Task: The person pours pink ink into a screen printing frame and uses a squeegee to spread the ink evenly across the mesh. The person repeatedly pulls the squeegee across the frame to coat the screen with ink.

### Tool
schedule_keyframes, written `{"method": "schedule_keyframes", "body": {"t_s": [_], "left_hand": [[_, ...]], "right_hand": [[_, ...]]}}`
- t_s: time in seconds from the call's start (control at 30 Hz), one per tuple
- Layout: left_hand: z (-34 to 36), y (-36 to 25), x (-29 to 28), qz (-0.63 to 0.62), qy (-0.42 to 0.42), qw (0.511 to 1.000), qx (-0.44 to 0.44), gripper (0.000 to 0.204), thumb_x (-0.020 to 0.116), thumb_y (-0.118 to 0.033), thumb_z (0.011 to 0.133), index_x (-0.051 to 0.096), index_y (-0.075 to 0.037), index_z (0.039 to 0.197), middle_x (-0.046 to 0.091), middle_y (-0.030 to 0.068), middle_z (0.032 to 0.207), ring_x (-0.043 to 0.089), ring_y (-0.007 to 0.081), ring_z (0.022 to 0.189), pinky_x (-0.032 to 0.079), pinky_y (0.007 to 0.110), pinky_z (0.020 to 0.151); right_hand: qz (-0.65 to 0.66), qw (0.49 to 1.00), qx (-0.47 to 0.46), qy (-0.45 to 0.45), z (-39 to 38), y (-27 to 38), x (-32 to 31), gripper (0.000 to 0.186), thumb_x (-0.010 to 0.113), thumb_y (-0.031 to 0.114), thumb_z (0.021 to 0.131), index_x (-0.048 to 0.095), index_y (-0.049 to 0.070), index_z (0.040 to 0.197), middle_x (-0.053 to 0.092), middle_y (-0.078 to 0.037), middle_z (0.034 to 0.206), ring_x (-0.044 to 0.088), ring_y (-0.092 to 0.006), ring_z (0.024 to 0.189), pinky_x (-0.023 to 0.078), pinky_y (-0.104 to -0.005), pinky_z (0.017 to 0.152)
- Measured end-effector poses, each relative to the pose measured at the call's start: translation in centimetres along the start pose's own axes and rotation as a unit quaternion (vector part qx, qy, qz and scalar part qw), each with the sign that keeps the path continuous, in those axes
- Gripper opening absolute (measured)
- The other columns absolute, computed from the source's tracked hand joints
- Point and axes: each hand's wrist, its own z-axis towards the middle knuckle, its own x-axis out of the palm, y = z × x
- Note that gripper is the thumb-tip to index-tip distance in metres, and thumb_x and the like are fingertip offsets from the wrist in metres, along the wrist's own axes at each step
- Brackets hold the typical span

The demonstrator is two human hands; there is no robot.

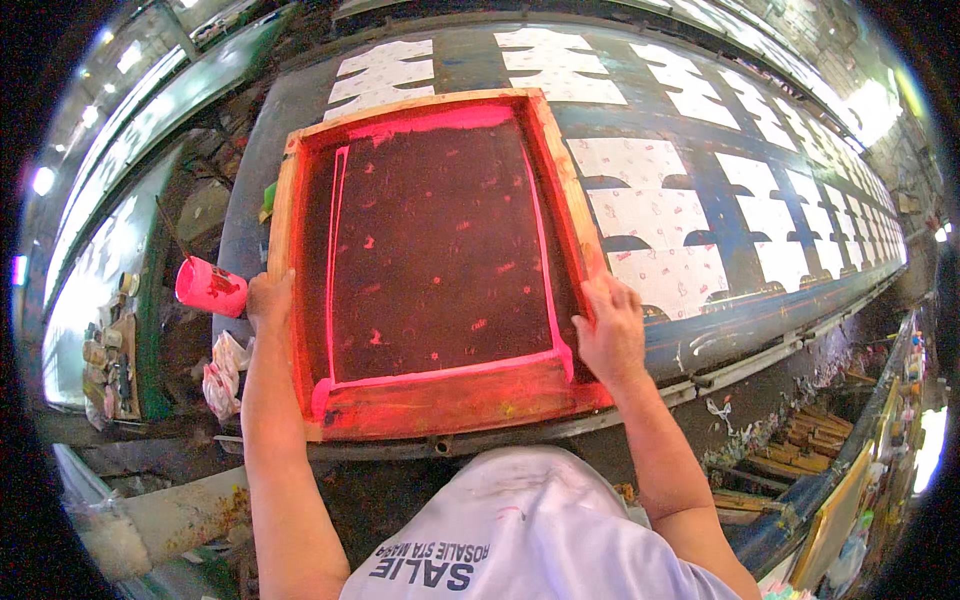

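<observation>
A wooden screen-printing frame (284, 215) lies in front of me at the table's near end. Its dark mesh carries small printed motifs. Bright pink ink (430, 122) is pooled along the far edge, with pink lines down both sides and across the near edge. My left hand (268, 302) grips the left rail near its front corner. On the right rail, my right hand (612, 332) is wrapped around the wood, fingers over the outer edge. What lies beneath the frame is hidden.
White cut fabric pieces (655, 225) with faint prints lie in rows on the long dark table (700, 130). A pink-stained bucket (212, 287) with a stick stands at the left, above plastic bags (228, 375). Wooden pieces (805, 440) are stacked below right.
</observation>
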Motion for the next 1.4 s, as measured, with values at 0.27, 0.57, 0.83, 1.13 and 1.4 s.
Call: {"method": "schedule_keyframes", "body": {"t_s": [0.27, 0.57, 0.83, 1.13, 1.4], "left_hand": [[0.8, 1.4, 1.1, -0.006, -0.001, 1.0, 0.016, 0.063, 0.09, -0.054, 0.091, 0.078, 0.005, 0.109, 0.077, 0.0304, 0.118, 0.073, 0.0513, 0.113, 0.058, 0.059, 0.099], [-0.1, 2.1, 1.3, -0.085, 0.021, 0.996, 0.001, 0.064, 0.096, -0.045, 0.086, 0.076, 0.007, 0.116, 0.075, 0.029, 0.123, 0.073, 0.0475, 0.115, 0.057, 0.055, 0.1], [1.7, 4.6, 1.8, -0.205, 0.05, 0.977, 0.021, 0.044, 0.097, -0.032, 0.086, 0.08, 0.005, 0.103, 0.078, 0.0221, 0.1, 0.074, 0.0381, 0.094, 0.058, 0.05, 0.089], [0.3, -3.5, -1.6, -0.146, -0.018, 0.988, 0.057, 0.037, 0.097, -0.027, 0.085, 0.077, 0.004, 0.091, 0.076, 0.0175, 0.09, 0.071, 0.0322, 0.083, 0.054, 0.049, 0.081], [-6.9, -19.1, -0.3, -0.194, -0.034, 0.978, 0.067, 0.039, 0.097, -0.031, 0.086, 0.082, 0.003, 0.098, 0.078, 0.0179, 0.096, 0.074, 0.0361, 0.091, 0.057, 0.049, 0.087]], "right_hand": [[0.079, 0.972, 0.204, 0.088, 2.4, -3.6, 2.8, 0.081, 0.09, 0.012, 0.087, 0.056, 0.003, 0.16, 0.073, -0.026, 0.14, 0.068, -0.0477, 0.132, 0.055, -0.0536, 0.115], [0.127, 0.957, 0.254, 0.051, 3.2, -3.2, 3.6, 0.068, 0.085, 0.003, 0.086, 0.067, 0.009, 0.151, 0.077, -0.023, 0.138, 0.073, -0.0451, 0.129, 0.059, -0.0517, 0.11], [0.121, 0.972, 0.204, 0.001, 4.0, -2.3, 0.5, 0.062, 0.084, 0.004, 0.083, 0.072, 0.01, 0.143, 0.08, -0.021, 0.133, 0.075, -0.0445, 0.125, 0.06, -0.052, 0.108], [0.122, 0.973, 0.191, -0.033, 5.5, -9.4, -2.2, 0.051, 0.079, 0.008, 0.088, 0.075, 0.013, 0.138, 0.08, -0.023, 0.126, 0.076, -0.0464, 0.116, 0.061, -0.0546, 0.101], [0.135, 0.958, 0.24, -0.08, 5.7, -23.9, -5.2, 0.045, 0.079, 0.009, 0.09, 0.079, 0.012, 0.134, 0.083, -0.024, 0.114, 0.08, -0.0422, 0.109, 0.063, -0.0482, 0.095]]}}
